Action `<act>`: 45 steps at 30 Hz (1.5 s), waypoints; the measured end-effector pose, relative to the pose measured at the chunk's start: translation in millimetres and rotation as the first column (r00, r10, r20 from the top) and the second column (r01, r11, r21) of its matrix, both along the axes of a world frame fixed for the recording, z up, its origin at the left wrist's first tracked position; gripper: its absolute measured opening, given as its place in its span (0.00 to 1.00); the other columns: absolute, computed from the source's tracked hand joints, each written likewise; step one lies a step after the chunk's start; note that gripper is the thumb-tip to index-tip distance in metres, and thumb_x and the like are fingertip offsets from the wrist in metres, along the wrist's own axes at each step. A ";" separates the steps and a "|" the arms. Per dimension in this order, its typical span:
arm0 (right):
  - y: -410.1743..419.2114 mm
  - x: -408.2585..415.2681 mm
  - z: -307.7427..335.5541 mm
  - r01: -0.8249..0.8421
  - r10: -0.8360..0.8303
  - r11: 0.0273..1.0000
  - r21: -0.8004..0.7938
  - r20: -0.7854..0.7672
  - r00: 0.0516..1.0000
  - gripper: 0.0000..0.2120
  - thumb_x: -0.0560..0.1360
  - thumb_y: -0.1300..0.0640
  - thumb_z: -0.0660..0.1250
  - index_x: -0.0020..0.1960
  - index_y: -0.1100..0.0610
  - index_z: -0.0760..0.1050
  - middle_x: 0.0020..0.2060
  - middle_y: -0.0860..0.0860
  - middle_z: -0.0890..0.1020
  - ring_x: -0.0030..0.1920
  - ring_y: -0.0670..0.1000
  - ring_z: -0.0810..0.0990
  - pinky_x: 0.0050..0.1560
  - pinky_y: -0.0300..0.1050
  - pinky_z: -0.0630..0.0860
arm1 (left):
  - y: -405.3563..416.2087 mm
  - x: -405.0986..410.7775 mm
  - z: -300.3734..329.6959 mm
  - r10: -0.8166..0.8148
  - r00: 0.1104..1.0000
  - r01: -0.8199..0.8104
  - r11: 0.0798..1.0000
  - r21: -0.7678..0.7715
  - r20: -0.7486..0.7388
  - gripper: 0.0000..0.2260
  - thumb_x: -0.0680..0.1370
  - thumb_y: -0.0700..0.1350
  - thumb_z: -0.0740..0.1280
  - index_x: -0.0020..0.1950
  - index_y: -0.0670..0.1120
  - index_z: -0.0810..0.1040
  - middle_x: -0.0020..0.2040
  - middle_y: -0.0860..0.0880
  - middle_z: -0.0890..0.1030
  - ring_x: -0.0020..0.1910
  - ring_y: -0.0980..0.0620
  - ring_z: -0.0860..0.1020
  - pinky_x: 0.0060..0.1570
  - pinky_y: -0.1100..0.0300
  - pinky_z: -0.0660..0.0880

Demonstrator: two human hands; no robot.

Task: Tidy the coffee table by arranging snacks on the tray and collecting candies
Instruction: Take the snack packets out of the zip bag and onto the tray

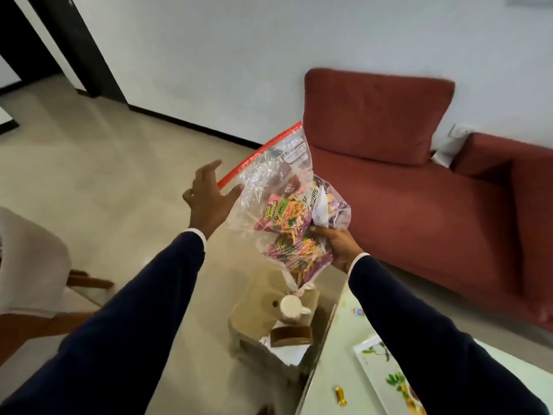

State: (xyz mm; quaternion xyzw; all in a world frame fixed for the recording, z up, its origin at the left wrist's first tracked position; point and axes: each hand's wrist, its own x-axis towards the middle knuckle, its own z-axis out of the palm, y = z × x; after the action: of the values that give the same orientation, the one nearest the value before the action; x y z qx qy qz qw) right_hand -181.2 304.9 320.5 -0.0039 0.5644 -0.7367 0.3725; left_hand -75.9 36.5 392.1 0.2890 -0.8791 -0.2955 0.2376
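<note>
- Holding zip bag (pixel 278 205) of snack packets (pixel 287 223): right hand (pixel 338 245) grips its lower side, left hand (pixel 209 202) spread beside the red seal
- Risk: 1-handed hold, slick plastic; packets could slide out over the floor, missing the tray (pixel 386 381)

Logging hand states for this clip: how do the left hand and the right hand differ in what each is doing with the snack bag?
The right hand grips the snack bag from below, fingers curled round its full bottom; the left hand holds nothing, fingers spread beside the bag's red zip edge. The left hand is raised higher than the right hand. Whether its thumb touches the plastic is unclear. Both wear dark sleeves with white cuffs.
</note>
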 end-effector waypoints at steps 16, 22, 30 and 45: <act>89.6 -41.5 107.3 0.371 0.276 0.830 0.416 -0.885 0.374 0.31 0.73 0.62 0.74 0.73 0.61 0.69 0.70 0.59 0.72 0.72 0.59 0.69 0.75 0.50 0.62 | 113.3 -38.9 71.7 -0.383 0.907 0.407 0.903 -0.136 0.173 0.01 0.75 0.49 0.74 0.45 0.55 0.86 0.37 0.57 0.84 0.38 0.52 0.82 0.44 0.53 0.80; 67.1 -29.4 158.3 0.278 0.658 0.727 0.628 -0.752 -0.022 0.21 0.77 0.49 0.71 0.68 0.53 0.76 0.65 0.51 0.79 0.69 0.54 0.73 0.73 0.58 0.61 | 136.9 -49.6 86.6 -0.430 0.869 0.492 0.804 -0.333 0.246 0.06 0.74 0.56 0.74 0.47 0.56 0.87 0.42 0.54 0.86 0.43 0.50 0.83 0.43 0.54 0.79; 81.7 -28.6 157.1 0.241 0.547 0.767 0.595 -0.802 0.239 0.06 0.76 0.58 0.71 0.50 0.54 0.86 0.43 0.50 0.87 0.44 0.52 0.84 0.50 0.48 0.80 | 134.6 -43.0 88.1 -0.225 0.967 0.247 0.703 -0.667 0.121 0.12 0.74 0.53 0.75 0.55 0.52 0.83 0.55 0.50 0.81 0.57 0.46 0.76 0.54 0.49 0.70; 116.2 -2.9 142.8 0.002 0.429 0.867 0.497 -0.750 0.504 0.15 0.78 0.65 0.69 0.63 0.57 0.79 0.41 0.49 0.82 0.34 0.44 0.82 0.37 0.41 0.82 | 219.0 -51.6 51.9 -0.352 0.901 0.402 0.456 0.794 -0.254 0.10 0.85 0.40 0.60 0.60 0.35 0.76 0.49 0.39 0.84 0.41 0.46 0.86 0.38 0.51 0.83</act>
State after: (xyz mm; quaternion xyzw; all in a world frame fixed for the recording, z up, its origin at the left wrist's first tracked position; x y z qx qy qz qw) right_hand -184.1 421.0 463.3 -0.3465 0.8165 -0.4416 0.1350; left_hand -127.5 255.5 444.1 0.1567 -0.6678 -0.7272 0.0240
